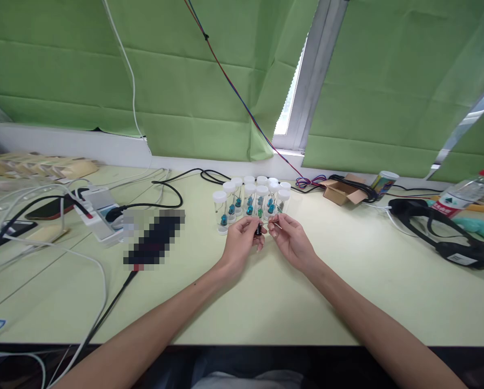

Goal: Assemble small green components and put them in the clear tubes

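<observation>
My left hand (243, 237) is closed on a small black cylindrical part (259, 229), held upright between thumb and fingers. My right hand (291, 241) is just to its right, thumb and fingertips pinched together. A thin reddish line shows at the right fingertips, too small to name for certain. Right behind my hands stand several clear tubes (220, 208) with white caps, grouped close together. Small blue parts with thin leads sit inside most of them, and a green one (260, 213) shows in a front tube.
A power strip (104, 216), cables and phones (49, 207) lie at left, beside a blurred-out dark device (155, 240). At right are an open cardboard box (339, 192), a can (383, 183), a black headset (448, 237) and a plastic bottle (463, 194). Green blinds (209, 81) hang behind.
</observation>
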`<state>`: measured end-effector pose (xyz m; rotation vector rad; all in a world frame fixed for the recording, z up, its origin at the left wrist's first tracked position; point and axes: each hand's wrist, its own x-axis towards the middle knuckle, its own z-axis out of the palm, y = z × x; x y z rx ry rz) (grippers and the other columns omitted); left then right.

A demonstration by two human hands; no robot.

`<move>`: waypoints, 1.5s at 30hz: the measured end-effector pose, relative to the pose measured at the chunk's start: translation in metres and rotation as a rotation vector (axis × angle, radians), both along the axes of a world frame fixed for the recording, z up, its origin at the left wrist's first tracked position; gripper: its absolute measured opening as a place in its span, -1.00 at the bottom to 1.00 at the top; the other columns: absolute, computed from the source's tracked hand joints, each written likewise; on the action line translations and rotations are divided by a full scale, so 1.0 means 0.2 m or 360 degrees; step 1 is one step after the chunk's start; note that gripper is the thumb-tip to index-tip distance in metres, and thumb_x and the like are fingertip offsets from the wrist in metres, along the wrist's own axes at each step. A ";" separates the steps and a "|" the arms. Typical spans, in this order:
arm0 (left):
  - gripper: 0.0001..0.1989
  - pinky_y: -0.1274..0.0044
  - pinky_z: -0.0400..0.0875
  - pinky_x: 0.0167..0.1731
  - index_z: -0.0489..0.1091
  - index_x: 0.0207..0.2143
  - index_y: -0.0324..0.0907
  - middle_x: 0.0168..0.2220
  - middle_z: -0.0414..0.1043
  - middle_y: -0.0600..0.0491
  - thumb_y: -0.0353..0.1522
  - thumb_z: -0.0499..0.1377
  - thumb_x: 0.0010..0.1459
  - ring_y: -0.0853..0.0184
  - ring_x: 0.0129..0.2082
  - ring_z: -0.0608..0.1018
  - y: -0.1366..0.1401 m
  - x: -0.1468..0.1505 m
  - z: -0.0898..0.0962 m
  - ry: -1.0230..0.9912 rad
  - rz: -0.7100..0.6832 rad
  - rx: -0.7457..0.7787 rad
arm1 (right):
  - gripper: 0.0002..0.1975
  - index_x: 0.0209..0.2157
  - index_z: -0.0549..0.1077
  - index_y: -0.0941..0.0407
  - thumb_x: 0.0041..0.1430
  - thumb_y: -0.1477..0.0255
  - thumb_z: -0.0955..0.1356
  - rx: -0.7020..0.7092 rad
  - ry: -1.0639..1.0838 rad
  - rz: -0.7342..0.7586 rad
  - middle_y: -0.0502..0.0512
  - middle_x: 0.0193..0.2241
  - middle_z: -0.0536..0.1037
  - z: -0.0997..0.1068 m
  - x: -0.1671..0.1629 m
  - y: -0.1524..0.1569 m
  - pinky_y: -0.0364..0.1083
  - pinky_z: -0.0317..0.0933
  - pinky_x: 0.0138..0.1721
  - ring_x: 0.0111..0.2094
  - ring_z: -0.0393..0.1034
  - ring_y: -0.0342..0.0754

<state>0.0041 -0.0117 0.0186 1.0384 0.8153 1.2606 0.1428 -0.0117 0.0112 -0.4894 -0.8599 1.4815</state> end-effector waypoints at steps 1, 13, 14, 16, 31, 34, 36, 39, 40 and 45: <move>-0.74 0.59 0.23 -0.68 0.38 -0.44 -0.23 -0.48 0.39 0.07 -0.21 0.26 0.11 0.49 -0.64 0.39 0.00 0.00 0.00 -0.0005 -0.0003 -0.0001 | -0.85 -0.43 0.55 0.17 0.09 0.38 0.50 0.0018 -0.0015 -0.0010 0.03 -0.43 0.49 0.00 0.00 0.00 -0.21 0.30 -0.35 -0.42 0.35 -0.19; -0.75 0.61 0.22 -0.67 0.37 -0.44 -0.22 -0.48 0.38 0.08 -0.22 0.27 0.09 0.50 -0.64 0.38 0.00 0.00 0.00 -0.0068 -0.0011 -0.0024 | -0.85 -0.43 0.54 0.13 0.10 0.35 0.49 0.0090 -0.0103 -0.0023 0.03 -0.41 0.50 0.02 -0.01 -0.02 -0.16 0.28 -0.33 -0.40 0.35 -0.16; -0.75 0.61 0.22 -0.68 0.38 -0.44 -0.22 -0.49 0.38 0.08 -0.22 0.28 0.09 0.50 -0.64 0.38 0.00 0.00 0.00 -0.0072 -0.0006 -0.0025 | -0.85 -0.42 0.54 0.13 0.10 0.35 0.49 0.0082 -0.0102 -0.0022 0.03 -0.41 0.51 0.02 -0.01 -0.02 -0.16 0.28 -0.33 -0.40 0.35 -0.16; -0.75 0.61 0.22 -0.68 0.39 -0.43 -0.22 -0.50 0.39 0.08 -0.22 0.29 0.08 0.50 -0.64 0.38 0.00 0.00 0.00 -0.0078 0.0009 -0.0024 | -0.85 -0.42 0.54 0.14 0.09 0.36 0.50 0.0063 -0.0097 -0.0029 0.04 -0.41 0.51 0.02 -0.01 -0.02 -0.16 0.28 -0.33 -0.40 0.36 -0.15; -0.69 0.55 0.36 -0.61 0.43 -0.40 -0.19 -0.47 0.45 0.06 -0.11 0.27 0.11 0.42 -0.60 0.46 -0.02 -0.02 0.01 0.0125 0.0086 0.0367 | -0.89 -0.42 0.52 0.14 0.09 0.42 0.49 -0.0045 0.0071 0.0019 0.04 -0.38 0.52 0.03 0.00 -0.02 -0.18 0.31 -0.32 -0.39 0.37 -0.18; -0.70 0.54 0.38 -0.60 0.43 -0.40 -0.19 -0.44 0.45 0.05 -0.12 0.26 0.13 0.41 -0.58 0.47 -0.03 -0.01 0.02 0.0122 0.0111 0.0459 | -0.90 -0.42 0.51 0.13 0.10 0.43 0.49 -0.0021 0.0076 0.0049 0.03 -0.38 0.52 0.04 0.01 -0.02 -0.18 0.31 -0.32 -0.38 0.37 -0.17; -0.72 0.54 0.38 -0.59 0.42 -0.39 -0.19 -0.43 0.45 0.05 -0.14 0.25 0.15 0.41 -0.58 0.46 -0.03 -0.01 0.03 0.0130 0.0132 0.0516 | -0.90 -0.41 0.51 0.12 0.11 0.43 0.48 0.0001 0.0081 0.0070 0.04 -0.37 0.53 0.04 0.01 -0.02 -0.19 0.32 -0.32 -0.38 0.38 -0.17; -0.75 0.54 0.38 -0.58 0.43 -0.34 -0.18 -0.43 0.43 0.05 -0.16 0.22 0.18 0.41 -0.57 0.45 -0.04 -0.01 0.03 0.0151 0.0161 0.0582 | -0.91 -0.40 0.52 0.12 0.11 0.44 0.48 0.0030 0.0087 0.0100 0.03 -0.36 0.53 0.05 0.01 -0.03 -0.19 0.32 -0.30 -0.36 0.39 -0.18; -0.75 0.54 0.38 -0.57 0.43 -0.32 -0.18 -0.43 0.43 0.06 -0.17 0.21 0.20 0.42 -0.57 0.45 -0.04 -0.01 0.03 0.0160 0.0167 0.0600 | -0.92 -0.40 0.52 0.12 0.11 0.44 0.48 0.0037 0.0089 0.0110 0.03 -0.36 0.53 0.05 0.02 -0.03 -0.20 0.33 -0.29 -0.36 0.39 -0.18; -0.77 0.55 0.38 -0.55 0.45 -0.24 -0.17 -0.43 0.43 0.07 -0.19 0.20 0.22 0.43 -0.55 0.45 -0.06 -0.01 0.04 0.0187 0.0197 0.0659 | -0.92 -0.39 0.53 0.12 0.11 0.43 0.48 0.0050 0.0094 0.0141 0.03 -0.36 0.54 0.05 0.03 -0.02 -0.20 0.34 -0.29 -0.36 0.39 -0.18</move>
